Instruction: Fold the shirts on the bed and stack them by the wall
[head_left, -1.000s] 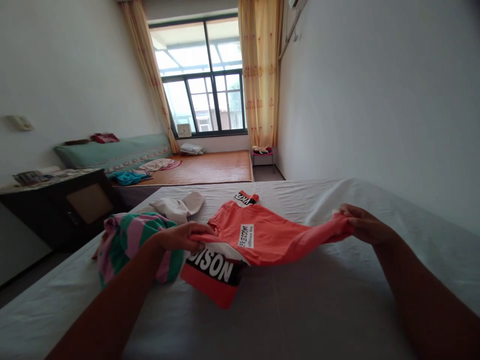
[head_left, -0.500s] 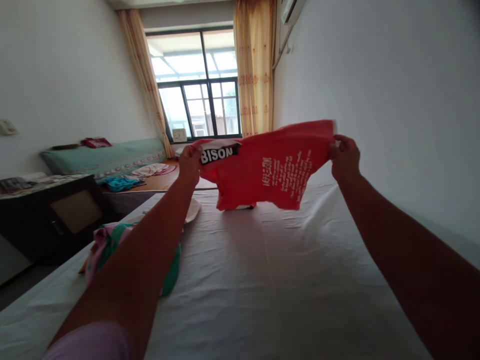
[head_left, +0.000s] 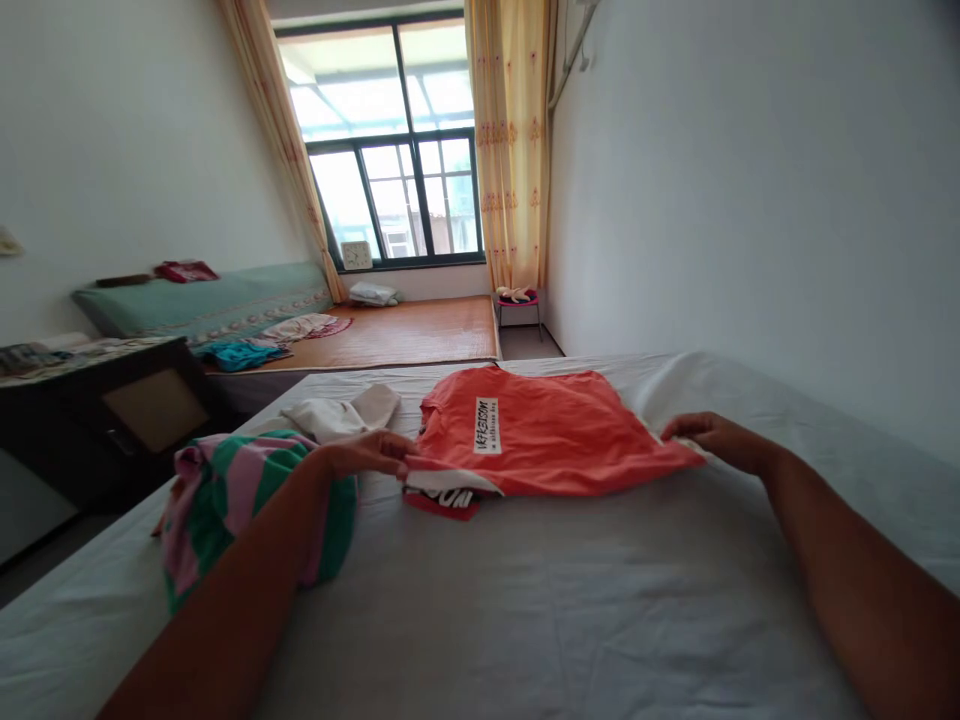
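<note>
The bed [head_left: 480, 600] fills my view from 6 o'clock up to the middle, its white sheet wrinkled but flat. The shirt [head_left: 555, 435], orange-red with a small white label, lies spread on the sheet just past centre, toward 12 o'clock from my arms; its near hem is turned under, showing a strip of white and red. At 9 o'clock from it sits a striped heap [head_left: 232, 490] of green and pink cloth, part hidden behind my left forearm, and just beyond that, at 11 o'clock, a white cloth [head_left: 345, 412] lies crumpled. My left hand [head_left: 367, 455] pinches the shirt's left edge between thumb and fingers, at the shirt's 9 o'clock. My right hand [head_left: 712, 437] is at the shirt's 3 o'clock corner, fingers closed on the fabric tip and resting low on the sheet. The shirt lies stretched between my two hands.
</note>
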